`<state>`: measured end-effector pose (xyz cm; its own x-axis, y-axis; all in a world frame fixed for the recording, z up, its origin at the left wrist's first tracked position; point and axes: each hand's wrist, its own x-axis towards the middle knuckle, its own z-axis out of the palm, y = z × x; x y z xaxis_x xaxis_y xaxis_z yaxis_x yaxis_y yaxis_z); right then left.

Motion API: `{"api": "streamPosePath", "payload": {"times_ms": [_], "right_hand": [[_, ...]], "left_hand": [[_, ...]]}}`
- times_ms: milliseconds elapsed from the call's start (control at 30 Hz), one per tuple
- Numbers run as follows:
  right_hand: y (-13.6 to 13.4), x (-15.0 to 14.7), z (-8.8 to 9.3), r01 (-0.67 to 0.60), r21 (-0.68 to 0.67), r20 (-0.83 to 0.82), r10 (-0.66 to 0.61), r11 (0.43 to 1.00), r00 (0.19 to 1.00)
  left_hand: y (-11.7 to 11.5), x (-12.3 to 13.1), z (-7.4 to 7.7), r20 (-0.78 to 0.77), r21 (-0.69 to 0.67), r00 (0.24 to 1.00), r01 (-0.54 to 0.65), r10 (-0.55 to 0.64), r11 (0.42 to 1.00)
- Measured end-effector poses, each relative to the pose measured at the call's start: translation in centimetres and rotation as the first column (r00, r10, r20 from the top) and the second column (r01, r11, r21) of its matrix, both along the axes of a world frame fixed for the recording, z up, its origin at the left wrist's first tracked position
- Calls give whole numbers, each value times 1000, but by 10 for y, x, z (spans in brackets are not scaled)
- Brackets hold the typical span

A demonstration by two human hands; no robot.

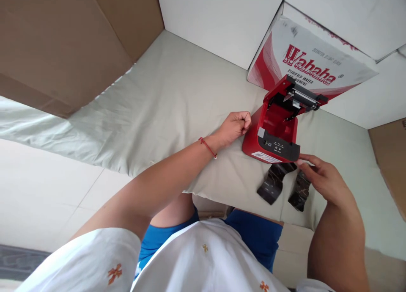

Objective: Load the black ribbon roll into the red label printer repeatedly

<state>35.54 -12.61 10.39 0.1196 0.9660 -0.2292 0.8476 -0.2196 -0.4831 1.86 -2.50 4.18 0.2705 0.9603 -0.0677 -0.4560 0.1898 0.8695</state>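
A red box-shaped device (pixel 253 137) with a black front panel stands on the pale green cloth, its hinged lid (pixel 294 95) raised and its red inside showing. My left hand (pixel 236 126) is curled into a fist against the device's left side; what its fingers hold, if anything, is hidden. At the device's front right corner is my right hand (pixel 320 175), thumb and forefinger close together at the edge. Below the device lie a dark folded strip (pixel 272 184) and a second dark strip (pixel 300 191), the latter just under my right fingers.
Behind the device stands a white and red Wahaha carton (pixel 311 50), close to the raised lid. A large brown cardboard box (pixel 63 42) is at the left, another (pixel 391 156) at the right edge. The pale cloth (pixel 152 97) covers the surface, and white panels rise behind.
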Motion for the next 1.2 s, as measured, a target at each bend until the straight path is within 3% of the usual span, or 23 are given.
{"api": "streamPosePath", "payload": {"times_ms": [133, 200, 433, 667, 733, 800, 933, 1033, 1100, 1200], "right_hand": [[-9, 36, -1, 139, 211, 195, -181, 968, 964], [-13, 51, -6, 132, 216, 244, -184, 968, 952], [-28, 69, -30, 45, 193, 227, -90, 980, 970], [-22, 66, -22, -168, 79, 225, 146, 983, 963], [-18, 58, -10, -224, 17, 223, 214, 974, 951], [-16, 50, 13, -291, -51, 171, 295, 955, 940], [-12, 37, 85, -428, -171, 59, 443, 887, 895], [4, 16, 124, -480, -105, 70, 488, 871, 870], [23, -8, 129, -416, -6, 102, 414, 909, 904], [56, -56, 113, -208, 48, 103, 203, 977, 974]], "left_hand": [[0, 0, 2, -28, -16, 999, 30, -31, 999], [1, 0, 2, -44, -19, 998, 38, -39, 999], [0, 0, 0, -52, -34, 998, 21, -22, 999], [-1, 0, 1, -53, -48, 998, 28, -31, 998], [-1, 0, 1, -56, -48, 998, 29, -32, 998], [-1, 0, 1, -60, -43, 998, 30, -33, 999], [1, 1, 0, -72, -14, 997, 36, -37, 999], [2, 2, -2, -86, 7, 996, 33, -32, 999], [2, 2, -4, -98, 22, 995, 30, -27, 999], [0, 4, -8, -141, 88, 990, 25, -13, 996]]}}
